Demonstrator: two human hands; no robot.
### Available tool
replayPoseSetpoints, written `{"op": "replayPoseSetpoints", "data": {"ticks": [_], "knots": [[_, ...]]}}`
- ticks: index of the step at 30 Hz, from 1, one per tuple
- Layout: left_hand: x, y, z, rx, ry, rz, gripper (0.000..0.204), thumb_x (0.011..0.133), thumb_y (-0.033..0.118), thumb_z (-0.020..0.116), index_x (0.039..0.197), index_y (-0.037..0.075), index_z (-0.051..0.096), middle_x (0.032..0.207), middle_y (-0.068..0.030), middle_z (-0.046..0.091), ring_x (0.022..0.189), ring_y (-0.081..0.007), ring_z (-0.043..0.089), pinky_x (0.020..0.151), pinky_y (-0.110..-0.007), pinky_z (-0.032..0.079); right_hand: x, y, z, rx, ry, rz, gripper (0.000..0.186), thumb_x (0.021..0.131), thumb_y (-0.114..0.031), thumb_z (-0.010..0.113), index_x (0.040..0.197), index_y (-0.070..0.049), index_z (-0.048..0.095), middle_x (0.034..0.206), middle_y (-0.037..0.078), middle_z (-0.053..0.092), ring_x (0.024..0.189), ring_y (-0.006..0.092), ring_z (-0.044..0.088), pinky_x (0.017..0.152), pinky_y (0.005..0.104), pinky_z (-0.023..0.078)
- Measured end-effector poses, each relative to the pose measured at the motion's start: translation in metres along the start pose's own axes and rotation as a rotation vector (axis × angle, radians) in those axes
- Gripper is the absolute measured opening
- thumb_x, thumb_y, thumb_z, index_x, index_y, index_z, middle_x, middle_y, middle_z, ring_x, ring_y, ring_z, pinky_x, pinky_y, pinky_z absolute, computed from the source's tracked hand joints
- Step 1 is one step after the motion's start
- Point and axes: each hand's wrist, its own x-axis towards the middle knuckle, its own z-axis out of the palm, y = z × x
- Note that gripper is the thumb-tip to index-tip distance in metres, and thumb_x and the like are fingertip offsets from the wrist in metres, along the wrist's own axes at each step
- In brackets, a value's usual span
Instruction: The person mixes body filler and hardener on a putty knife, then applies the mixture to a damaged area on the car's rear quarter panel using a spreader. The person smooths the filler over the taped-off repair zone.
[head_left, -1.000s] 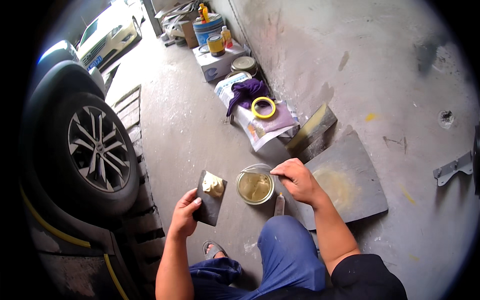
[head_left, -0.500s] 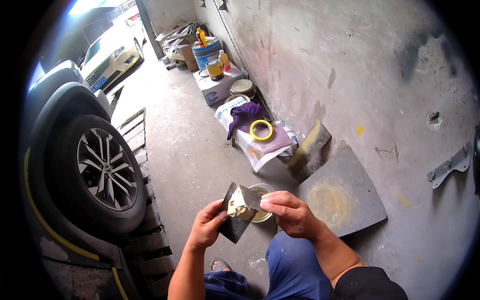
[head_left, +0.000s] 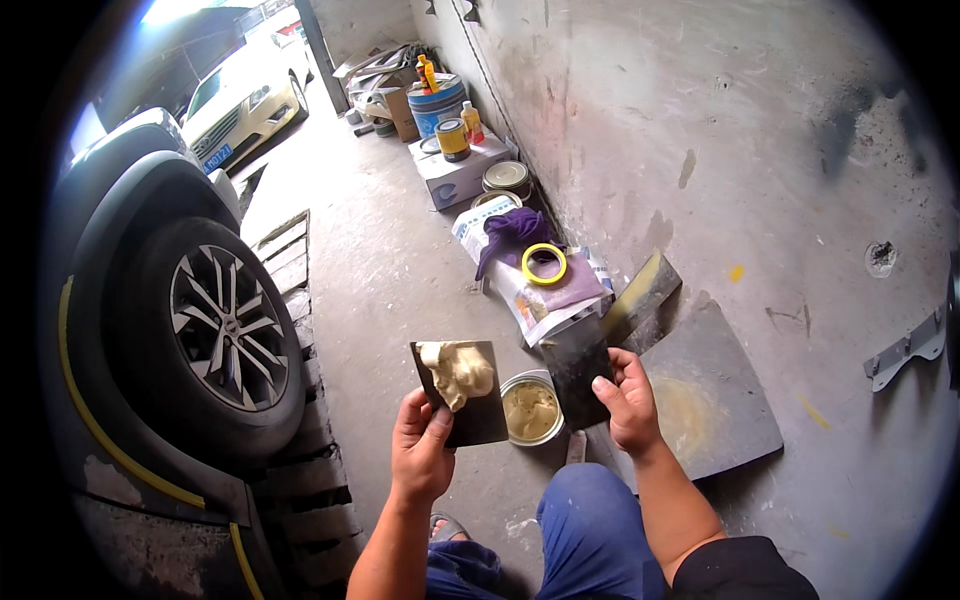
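My left hand [head_left: 420, 445] is closed on the lower left edge of a dark, flat putty spreader [head_left: 480, 424]. A thick mound of cream putty [head_left: 457, 372] covers its upper part. My right hand [head_left: 631, 404] grips a second dark putty spreader [head_left: 577, 375] by its right side, thumb across the face. That one shows little or no putty on the side I see. The two spreaders are apart. Between and below them, an open round can [head_left: 532, 410] of tan putty stands on the floor, its right rim close to the right-hand spreader.
A car wheel [head_left: 228, 325] stands on the left beside a slatted floor grate [head_left: 290, 262]. Ahead are yellow tape [head_left: 544, 264], a purple cloth [head_left: 513, 235], a white box [head_left: 460, 172] and several cans. To the right, a grey board [head_left: 722, 375] lies by the wall [head_left: 640, 120].
The spreaders, touching over the putty before, have separated. My right hand has moved right and turned its spreader face-on. The left spreader has turned more upright, and the putty can shows more fully.
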Motion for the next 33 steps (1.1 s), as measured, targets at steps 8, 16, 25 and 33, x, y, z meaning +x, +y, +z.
{"op": "replayPoseSetpoints", "data": {"ticks": [8, 16, 25, 33], "knots": [[-0.017, -0.019, 0.007, -0.207, -0.044, -0.292, 0.045, 0.093, 0.0, 0.05, 0.138, 0.003, 0.041, 0.131, -0.0134, 0.053, 0.12, -0.0245, 0.052, 0.102, -0.04, 0.042, -0.004, 0.014, 0.028, 0.167, 0.021, 0.128, 0.033, 0.088, -0.002, 0.055, 0.12, 0.0, 0.045, 0.115, 0.008, 0.057, 0.108, 0.0133, 0.053, 0.097, 0.0294, 0.04], [-0.031, -0.042, -0.001, -0.092, 0.041, -0.394, 0.045, 0.091, -0.003, 0.052, 0.135, -0.002, 0.045, 0.13, -0.0119, 0.055, 0.119, -0.0211, 0.053, 0.104, -0.036, 0.039, -0.013, 0.032, 0.012, 0.175, -0.077, 0.29, 0.023, 0.097, -0.015, 0.053, 0.115, -0.001, 0.05, 0.104, 0.007, 0.06, 0.093, 0.0124, 0.059, 0.083, 0.0277, 0.048], [-0.03, -0.015, -0.043, 0.055, 0.174, -0.172, 0.042, 0.094, 0.001, 0.047, 0.136, 0.001, 0.042, 0.131, -0.015, 0.054, 0.118, -0.0247, 0.054, 0.103, -0.038, 0.042, -0.206, 0.183, -0.184, -0.516, 0.461, 1.006, 0.007, 0.088, -0.013, 0.059, 0.09, -0.006, 0.06, 0.078, 0.004, 0.063, 0.064, 0.0112, 0.059, 0.056, 0.0262, 0.048], [-0.03, 0.003, -0.083, 0.095, 0.168, -0.128, 0.039, 0.098, 0.004, 0.043, 0.138, 0.003, 0.041, 0.131, -0.0158, 0.053, 0.119, -0.0246, 0.055, 0.101, -0.039, 0.045, -0.294, 0.251, -0.21, -1.259, 0.696, 1.257, 0.036, 0.083, -0.025, 0.063, 0.11, -0.001, 0.059, 0.116, 0.02, 0.06, 0.116, 0.0335, 0.053, 0.096, 0.0402, 0.044]]}}
